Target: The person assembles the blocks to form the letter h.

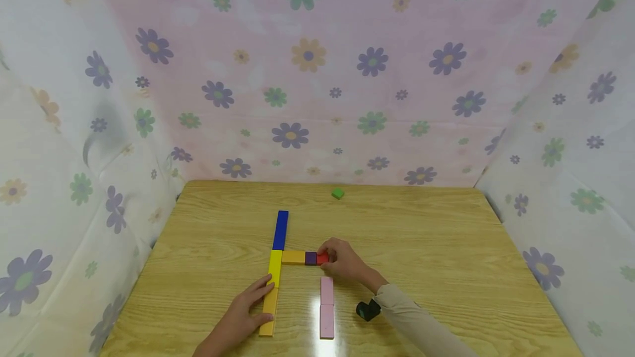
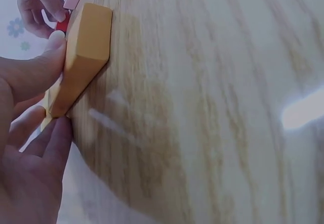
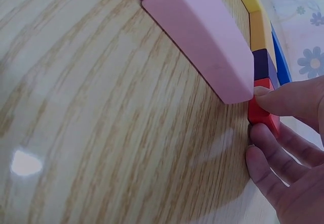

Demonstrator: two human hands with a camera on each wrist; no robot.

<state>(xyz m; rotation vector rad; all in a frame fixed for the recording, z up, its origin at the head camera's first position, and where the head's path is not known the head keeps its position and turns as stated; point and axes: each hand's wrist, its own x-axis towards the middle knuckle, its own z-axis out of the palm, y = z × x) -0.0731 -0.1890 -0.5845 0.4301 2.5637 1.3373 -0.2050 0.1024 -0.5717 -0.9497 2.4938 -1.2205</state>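
Observation:
A column of blocks lies on the table: blue block (image 1: 280, 230) at the far end, yellow block (image 1: 275, 269) in the middle, long orange block (image 1: 268, 313) nearest. My left hand (image 1: 240, 313) holds the long orange block between thumb and fingers, its fingertips reaching the yellow block's edge. From the yellow block a row runs right: a shorter orange block (image 1: 294, 258), a dark purple block (image 1: 310, 258) and a red block (image 1: 322, 258). My right hand (image 1: 347, 263) pinches the red block, which touches the purple one in the right wrist view.
Two pink blocks (image 1: 327, 321) lie end to end just nearer than the red block. A black object (image 1: 367, 310) sits partly behind the right sleeve (image 1: 412, 313). A small green block (image 1: 338, 194) is near the table's (image 1: 421, 219) far edge. Flowered cloth (image 1: 337, 70) surrounds the table.

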